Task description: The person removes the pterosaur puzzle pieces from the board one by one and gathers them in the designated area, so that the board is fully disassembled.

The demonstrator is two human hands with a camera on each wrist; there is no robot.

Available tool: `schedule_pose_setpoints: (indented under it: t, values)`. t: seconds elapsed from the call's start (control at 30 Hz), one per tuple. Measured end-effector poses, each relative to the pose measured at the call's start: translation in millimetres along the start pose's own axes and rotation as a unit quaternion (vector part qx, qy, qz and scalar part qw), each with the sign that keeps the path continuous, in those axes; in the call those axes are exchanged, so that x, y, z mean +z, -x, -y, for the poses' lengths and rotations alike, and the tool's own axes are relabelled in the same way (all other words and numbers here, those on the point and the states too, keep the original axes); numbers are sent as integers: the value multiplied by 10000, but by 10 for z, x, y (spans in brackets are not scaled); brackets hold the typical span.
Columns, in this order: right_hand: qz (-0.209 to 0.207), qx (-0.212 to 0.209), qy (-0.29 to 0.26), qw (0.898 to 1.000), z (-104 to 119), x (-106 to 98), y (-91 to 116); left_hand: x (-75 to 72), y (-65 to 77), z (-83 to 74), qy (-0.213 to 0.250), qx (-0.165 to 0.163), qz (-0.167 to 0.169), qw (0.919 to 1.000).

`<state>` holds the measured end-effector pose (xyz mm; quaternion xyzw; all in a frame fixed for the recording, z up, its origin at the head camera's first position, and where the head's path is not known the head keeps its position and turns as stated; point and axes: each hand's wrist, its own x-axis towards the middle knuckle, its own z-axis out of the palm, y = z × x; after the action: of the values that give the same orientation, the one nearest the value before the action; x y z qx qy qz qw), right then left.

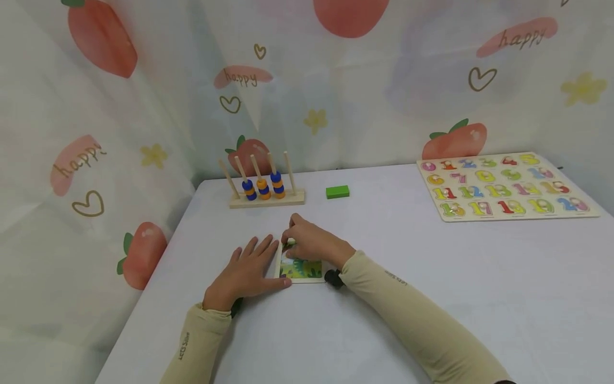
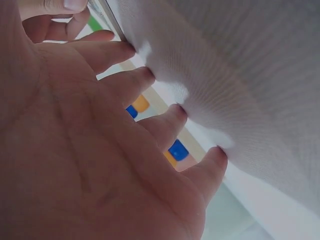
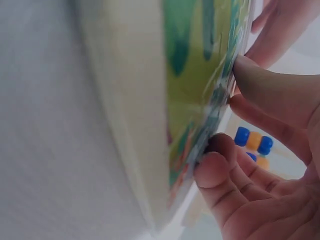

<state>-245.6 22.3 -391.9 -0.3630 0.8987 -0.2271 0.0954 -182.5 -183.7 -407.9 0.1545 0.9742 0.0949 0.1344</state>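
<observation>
A small framed picture puzzle (image 1: 304, 271) with a green and blue scene and a pale border lies flat on the white table. My left hand (image 1: 247, 272) rests at its left side, fingers spread on the tablecloth and thumb on the frame's lower left corner. My right hand (image 1: 309, 240) reaches over the puzzle and covers its upper part. Its thumb and curled fingers pinch a small puzzle piece at the upper left of the picture. In the right wrist view, the fingertips (image 3: 212, 170) touch the picture board (image 3: 132, 100); the piece itself is mostly hidden.
A wooden bead counter (image 1: 267, 201) with blue and orange rings on pegs stands behind the hands. Right of it lies a green block (image 1: 338, 192). A number puzzle board (image 1: 508, 186) lies at the back right. A printed curtain (image 1: 374, 96) hangs behind the table (image 1: 431, 277).
</observation>
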Motion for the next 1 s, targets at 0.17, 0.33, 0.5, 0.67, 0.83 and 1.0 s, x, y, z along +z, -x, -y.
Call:
schedule_pose_setpoints:
  t: [0.17, 0.33, 0.5, 0.67, 0.83, 1.0]
  values:
    - [-19, -127, 183, 9998, 41, 3, -1, -24, 20, -15, 66, 21, -10, 10000]
    - [-76, 14, -172, 9998, 28, -4, -29, -54, 22, -31, 50, 34, -13, 10000]
    - [4, 155, -470, 9988, -9, 12, -41, -52, 17, -33, 49, 14, 37, 10000]
    - [-18, 182, -669, 9976, -9, 13, -27, -58, 26, -44, 71, 35, 22, 10000]
    - [-18, 190, -736, 9971, -6, 17, -25, -60, 33, -46, 41, 52, -11, 10000]
    - [-70, 50, -795, 9968, -15, 24, -24, -59, 36, -44, 63, 65, -47, 9999]
